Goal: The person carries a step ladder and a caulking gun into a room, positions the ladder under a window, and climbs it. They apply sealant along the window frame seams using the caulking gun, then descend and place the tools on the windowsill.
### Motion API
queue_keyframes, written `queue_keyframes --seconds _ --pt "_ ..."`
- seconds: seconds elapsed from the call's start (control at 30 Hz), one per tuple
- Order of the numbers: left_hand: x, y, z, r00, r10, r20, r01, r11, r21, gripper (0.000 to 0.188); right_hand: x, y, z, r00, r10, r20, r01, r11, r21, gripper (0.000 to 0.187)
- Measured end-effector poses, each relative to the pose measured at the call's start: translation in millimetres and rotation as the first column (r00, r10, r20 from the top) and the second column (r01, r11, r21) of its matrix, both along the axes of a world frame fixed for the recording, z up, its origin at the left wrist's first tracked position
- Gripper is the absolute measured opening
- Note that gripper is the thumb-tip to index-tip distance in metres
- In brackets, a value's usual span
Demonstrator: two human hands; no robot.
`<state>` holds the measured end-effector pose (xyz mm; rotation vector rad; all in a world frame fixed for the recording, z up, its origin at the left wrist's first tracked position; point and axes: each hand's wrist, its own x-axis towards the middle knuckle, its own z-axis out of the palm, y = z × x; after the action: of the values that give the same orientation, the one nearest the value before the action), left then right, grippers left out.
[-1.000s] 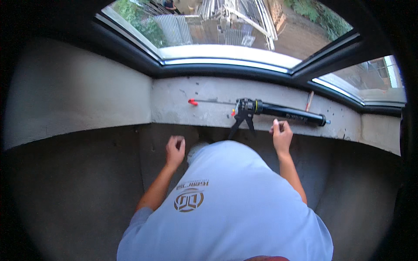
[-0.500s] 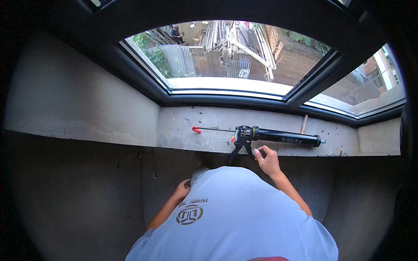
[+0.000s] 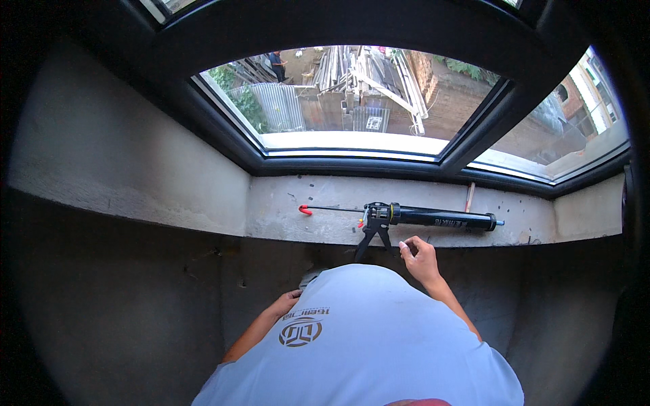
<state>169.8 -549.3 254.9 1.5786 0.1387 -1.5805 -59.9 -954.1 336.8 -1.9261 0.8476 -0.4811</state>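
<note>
A black caulking gun point(image 3: 443, 217) lies along the window sill point(image 3: 274, 206), its rod with a red hooked end point(image 3: 306, 210) pointing left. The handle and trigger hang over the sill's front edge. Just right of the trigger is my right hand point(image 3: 422, 262), thumb and index finger pinched together. Whether a small thing is between those fingertips I cannot make out. My left hand point(image 3: 284, 304) is low at my left side, by a bit of grey cloth point(image 3: 309, 279) at the edge of my white shirt point(image 3: 379, 331). Its fingertips are partly hidden there.
A thin, pale reddish stick point(image 3: 470, 197) leans between the sill and the black window frame point(image 3: 352, 167). Dark specks dot the sill. A plaster wall point(image 3: 128, 155) closes off the left. Outside the glass are stacked planks point(image 3: 379, 74) and a person point(image 3: 277, 66).
The view has tilted slightly, so the sill and gun appear a little lower. My left hand has shifted slightly and lies flatter at my side. My right hand stays pinched near the trigger.
</note>
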Motion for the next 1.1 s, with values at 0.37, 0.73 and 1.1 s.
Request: queue_keyframes --seconds 0.37,0.73,1.1 --pt "-24 -3 -56 0.215 -0.408 0.887 0.425 0.857 0.291 0.035 9 0 9 0.999 0.033 0.006 -0.033 0.998 -0.048 0.018" --pt "3 -31 -131 -0.544 -0.458 0.704 0.359 0.631 0.688 0.033 29 -5 11 0.990 0.120 -0.078 -0.126 0.989 -0.078 0.020" --pt "0 -52 -104 -0.673 -0.667 0.320 0.186 0.266 0.946 0.036 14 4 7 0.991 0.084 -0.108 -0.090 0.995 -0.050 0.022"
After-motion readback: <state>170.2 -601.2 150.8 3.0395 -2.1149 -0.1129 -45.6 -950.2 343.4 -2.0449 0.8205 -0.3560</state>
